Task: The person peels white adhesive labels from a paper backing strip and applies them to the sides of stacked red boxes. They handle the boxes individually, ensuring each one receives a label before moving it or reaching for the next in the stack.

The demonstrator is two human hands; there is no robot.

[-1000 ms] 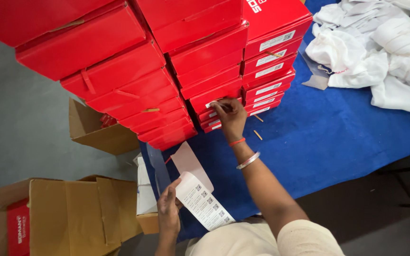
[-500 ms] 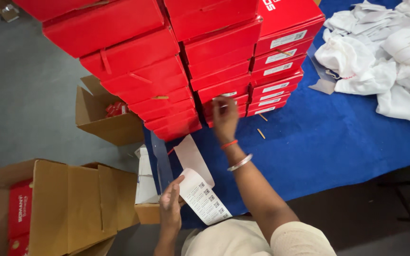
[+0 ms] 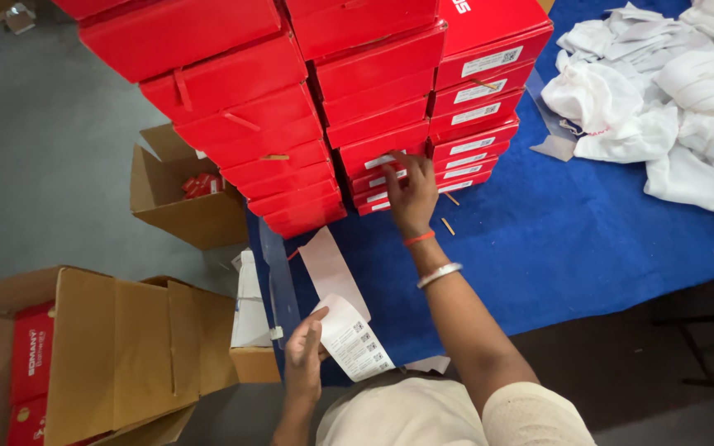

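The right hand (image 3: 411,192) presses a white label onto a red box (image 3: 390,153) in the far stack; the left hand (image 3: 303,357) holds a label strip (image 3: 349,334) near.

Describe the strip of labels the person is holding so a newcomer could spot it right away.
Start at the blue table with its stacks of red boxes. At its near edge, the left hand holds a curling white paper strip; unlike the boxes' single labels, it carries a row of printed stickers.
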